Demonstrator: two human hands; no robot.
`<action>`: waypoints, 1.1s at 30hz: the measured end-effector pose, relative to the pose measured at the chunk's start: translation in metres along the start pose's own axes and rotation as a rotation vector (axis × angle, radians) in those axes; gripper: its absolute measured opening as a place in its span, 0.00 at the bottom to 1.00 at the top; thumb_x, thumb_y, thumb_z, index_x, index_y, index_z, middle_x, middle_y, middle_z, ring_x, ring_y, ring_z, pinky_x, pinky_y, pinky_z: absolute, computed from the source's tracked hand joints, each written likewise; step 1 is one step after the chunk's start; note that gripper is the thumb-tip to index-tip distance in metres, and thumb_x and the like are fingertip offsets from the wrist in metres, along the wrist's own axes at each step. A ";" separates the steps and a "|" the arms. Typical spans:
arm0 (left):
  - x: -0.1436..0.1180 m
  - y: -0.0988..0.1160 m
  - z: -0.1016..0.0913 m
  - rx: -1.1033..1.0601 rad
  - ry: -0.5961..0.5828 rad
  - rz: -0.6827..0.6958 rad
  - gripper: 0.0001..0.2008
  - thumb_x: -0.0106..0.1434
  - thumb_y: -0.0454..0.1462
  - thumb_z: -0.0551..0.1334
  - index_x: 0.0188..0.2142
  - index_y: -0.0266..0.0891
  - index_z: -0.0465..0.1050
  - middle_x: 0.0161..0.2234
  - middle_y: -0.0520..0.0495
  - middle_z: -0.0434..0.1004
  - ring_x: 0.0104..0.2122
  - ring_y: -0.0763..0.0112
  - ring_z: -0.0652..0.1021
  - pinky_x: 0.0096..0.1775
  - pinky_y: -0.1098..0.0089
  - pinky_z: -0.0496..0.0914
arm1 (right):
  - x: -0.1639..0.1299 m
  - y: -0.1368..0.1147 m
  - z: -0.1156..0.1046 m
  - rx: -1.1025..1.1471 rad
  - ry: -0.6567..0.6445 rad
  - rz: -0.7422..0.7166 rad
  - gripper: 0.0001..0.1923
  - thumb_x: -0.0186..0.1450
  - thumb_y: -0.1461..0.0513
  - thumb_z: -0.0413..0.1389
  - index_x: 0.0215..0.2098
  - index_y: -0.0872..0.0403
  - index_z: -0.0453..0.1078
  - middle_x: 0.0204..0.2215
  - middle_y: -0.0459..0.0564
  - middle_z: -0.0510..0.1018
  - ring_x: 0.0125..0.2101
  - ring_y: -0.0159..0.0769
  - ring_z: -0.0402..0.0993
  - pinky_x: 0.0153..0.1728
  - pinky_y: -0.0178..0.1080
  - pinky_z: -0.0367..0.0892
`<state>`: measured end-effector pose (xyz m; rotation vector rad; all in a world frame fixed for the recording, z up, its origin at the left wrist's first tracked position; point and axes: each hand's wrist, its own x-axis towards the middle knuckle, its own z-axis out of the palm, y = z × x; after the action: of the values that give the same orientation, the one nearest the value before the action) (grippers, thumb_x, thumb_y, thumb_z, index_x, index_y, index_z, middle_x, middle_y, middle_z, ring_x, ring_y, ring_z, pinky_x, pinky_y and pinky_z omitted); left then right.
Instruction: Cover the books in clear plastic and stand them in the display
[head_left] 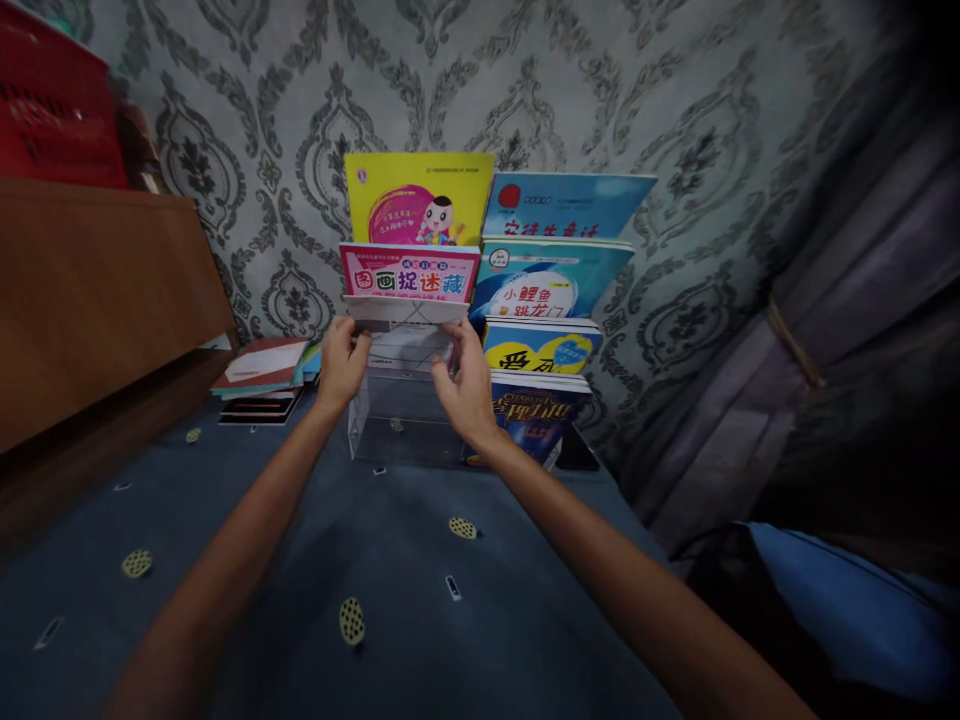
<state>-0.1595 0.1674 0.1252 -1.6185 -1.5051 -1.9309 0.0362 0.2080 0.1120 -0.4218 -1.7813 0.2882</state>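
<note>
A clear acrylic tiered book rack (390,435) stands on a dark blue patterned cloth against the wall. Its left column holds a yellow book (418,195) at the top and a pink book (409,270) below it. The right column holds several blue and yellow books (551,280). Both my hands hold a thin white book (409,318) at the third tier of the left column. My left hand (341,365) grips its left edge and my right hand (465,385) grips its right edge. The tier below is bare.
A small stack of books (262,378) lies on the cloth to the left of the rack. A brown wooden cabinet (90,290) with a red basket (52,105) on top stands at the left. Dark curtains (847,330) hang at the right.
</note>
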 end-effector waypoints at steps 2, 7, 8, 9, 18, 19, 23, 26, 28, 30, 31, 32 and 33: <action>-0.001 -0.002 -0.002 0.038 0.028 0.005 0.08 0.61 0.34 0.61 0.26 0.42 0.64 0.30 0.50 0.66 0.36 0.64 0.71 0.43 0.68 0.67 | 0.000 -0.002 0.000 0.002 -0.011 -0.007 0.25 0.66 0.66 0.49 0.62 0.49 0.60 0.65 0.58 0.65 0.69 0.49 0.55 0.67 0.62 0.54; -0.001 -0.006 -0.004 0.095 0.026 -0.009 0.04 0.64 0.36 0.63 0.36 0.41 0.68 0.33 0.50 0.71 0.36 0.64 0.74 0.46 0.65 0.67 | -0.003 -0.004 0.001 0.001 -0.015 -0.005 0.28 0.67 0.66 0.49 0.65 0.49 0.58 0.65 0.58 0.66 0.68 0.48 0.58 0.66 0.60 0.59; 0.000 -0.006 -0.005 0.102 0.024 -0.009 0.06 0.64 0.38 0.63 0.37 0.41 0.67 0.33 0.49 0.72 0.36 0.63 0.74 0.46 0.64 0.67 | -0.004 -0.004 0.002 -0.002 -0.015 -0.003 0.29 0.67 0.66 0.50 0.65 0.49 0.58 0.66 0.57 0.65 0.68 0.47 0.58 0.66 0.61 0.59; 0.000 -0.007 -0.005 0.109 0.024 -0.006 0.07 0.64 0.39 0.64 0.37 0.41 0.67 0.33 0.49 0.72 0.36 0.63 0.74 0.46 0.64 0.68 | -0.005 -0.004 0.002 -0.005 -0.015 -0.003 0.29 0.67 0.66 0.50 0.65 0.49 0.58 0.66 0.57 0.65 0.68 0.47 0.57 0.66 0.61 0.59; 0.000 -0.004 -0.006 0.103 0.054 -0.054 0.12 0.61 0.37 0.63 0.44 0.41 0.65 0.33 0.50 0.72 0.33 0.65 0.75 0.40 0.66 0.69 | -0.010 -0.003 -0.001 -0.023 -0.011 -0.008 0.31 0.68 0.65 0.48 0.69 0.53 0.53 0.72 0.61 0.54 0.71 0.50 0.50 0.69 0.62 0.53; 0.000 -0.003 -0.006 0.122 0.046 -0.056 0.13 0.62 0.37 0.63 0.45 0.41 0.65 0.33 0.50 0.72 0.33 0.65 0.75 0.40 0.66 0.69 | -0.010 -0.003 -0.001 -0.036 -0.007 -0.006 0.31 0.69 0.65 0.48 0.70 0.54 0.53 0.72 0.61 0.53 0.72 0.50 0.49 0.69 0.62 0.51; 0.000 0.000 -0.007 0.223 0.008 -0.049 0.09 0.63 0.37 0.60 0.43 0.40 0.66 0.35 0.48 0.72 0.37 0.63 0.75 0.42 0.64 0.70 | -0.008 -0.002 -0.002 -0.092 -0.006 0.018 0.33 0.69 0.63 0.47 0.72 0.55 0.49 0.73 0.60 0.50 0.72 0.48 0.46 0.70 0.61 0.48; 0.001 0.000 -0.007 0.263 -0.004 -0.047 0.06 0.63 0.37 0.60 0.40 0.41 0.67 0.36 0.47 0.73 0.39 0.62 0.76 0.43 0.63 0.71 | -0.007 -0.003 -0.003 -0.118 -0.005 0.024 0.34 0.70 0.63 0.47 0.73 0.53 0.47 0.73 0.58 0.51 0.72 0.47 0.47 0.70 0.60 0.49; 0.002 0.000 -0.007 0.271 -0.005 -0.049 0.05 0.63 0.37 0.60 0.39 0.41 0.67 0.36 0.47 0.74 0.39 0.62 0.76 0.43 0.63 0.71 | -0.007 -0.004 -0.003 -0.116 -0.001 0.021 0.35 0.69 0.63 0.47 0.73 0.52 0.47 0.73 0.57 0.53 0.72 0.47 0.48 0.70 0.60 0.49; 0.002 0.001 -0.007 0.265 -0.005 -0.050 0.05 0.62 0.36 0.60 0.39 0.41 0.67 0.35 0.47 0.74 0.38 0.62 0.76 0.42 0.64 0.70 | -0.007 -0.004 -0.004 -0.106 0.003 0.019 0.35 0.69 0.64 0.47 0.73 0.52 0.47 0.72 0.57 0.53 0.72 0.48 0.47 0.70 0.60 0.49; 0.002 0.001 -0.007 0.260 -0.004 -0.051 0.05 0.62 0.36 0.60 0.39 0.41 0.67 0.34 0.47 0.74 0.37 0.63 0.76 0.41 0.64 0.70 | -0.007 -0.005 -0.004 -0.101 0.005 0.019 0.35 0.69 0.64 0.48 0.73 0.52 0.47 0.72 0.57 0.54 0.72 0.48 0.47 0.70 0.60 0.49; 0.002 0.001 -0.007 0.256 -0.002 -0.051 0.05 0.62 0.36 0.60 0.38 0.41 0.67 0.34 0.48 0.73 0.36 0.63 0.75 0.40 0.64 0.70 | -0.007 -0.005 -0.004 -0.098 0.008 0.019 0.35 0.69 0.63 0.48 0.73 0.52 0.47 0.72 0.57 0.54 0.72 0.48 0.47 0.70 0.60 0.49; 0.002 0.001 -0.006 0.253 0.001 -0.051 0.05 0.62 0.36 0.60 0.38 0.41 0.66 0.33 0.49 0.73 0.35 0.63 0.75 0.40 0.64 0.70 | -0.007 -0.004 -0.004 -0.094 0.010 0.019 0.35 0.69 0.63 0.48 0.73 0.53 0.47 0.72 0.57 0.54 0.72 0.48 0.47 0.70 0.60 0.49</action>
<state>-0.1631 0.1628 0.1282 -1.4830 -1.7258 -1.6827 0.0407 0.2008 0.1082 -0.5067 -1.7863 0.2153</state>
